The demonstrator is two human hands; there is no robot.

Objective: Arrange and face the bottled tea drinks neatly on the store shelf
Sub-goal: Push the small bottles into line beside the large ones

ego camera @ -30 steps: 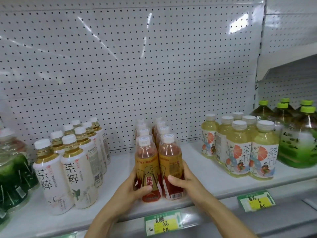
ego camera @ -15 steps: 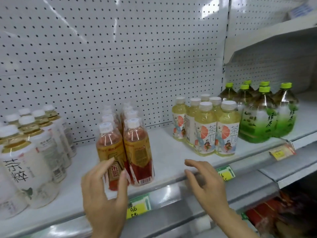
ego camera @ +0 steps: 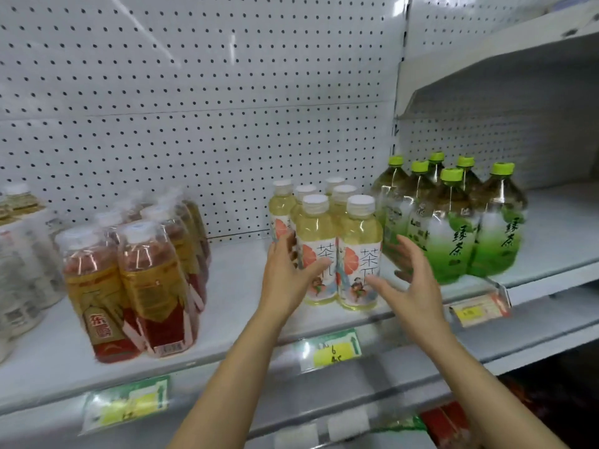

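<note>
Several pale yellow tea bottles (ego camera: 361,234) with white caps and grapefruit labels stand in two rows at the middle of the white shelf (ego camera: 233,286). My left hand (ego camera: 288,280) reaches round the left side of the front left bottle (ego camera: 316,228), thumb lying across its label and fingers spread. My right hand (ego camera: 408,286) hovers just right of the front right bottle with fingers spread; contact is unclear. Left of them stand shrink-wrapped amber and red tea bottles (ego camera: 152,280). To the right are big green tea bottles (ego camera: 453,241) with lime caps.
White-labelled bottles (ego camera: 19,254) crowd the far left edge. A pegboard wall backs the shelf, and a higher shelf (ego camera: 486,59) overhangs the green bottles. Price tags (ego camera: 330,350) hang along the front rail. Bare shelf lies between the amber pack and the yellow bottles.
Both hands let go of the amber and red bottles and moved right to the pale yellow bottles. The view swung right with them.
</note>
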